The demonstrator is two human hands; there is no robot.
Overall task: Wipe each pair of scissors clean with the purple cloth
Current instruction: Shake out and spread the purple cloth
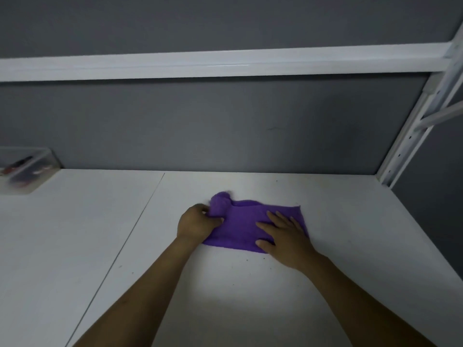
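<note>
Item 1. Purple cloth (243,221): lies mostly flat on the white table (75,234), near the middle of the surface. Its left end is bunched up into a raised lump; its right part is spread out smooth.

Item 2. Left hand (195,222): fingers curled, thumb across the top, gripping the bunched left end of the cloth. The forearm reaches in from the lower edge.

Item 3. Right hand (283,236): fingers straight and slightly spread, palm down, pressing flat on the right part of the cloth. The thumb points left along the near edge.

Item 4. Clear plastic container (27,171): stands at the far left of the table, against the wall, well apart from the cloth. It holds red and dark items (21,164), too blurred to name.

Item 5. Table seam (135,221): a thin dark line running diagonally, left of the hands.

Item 6. Grey wall panel (200,126): behind the table.

Item 7. White shelf beam (225,63): horizontal, above the panel, meeting a white perforated upright (411,144) at the right.
</note>
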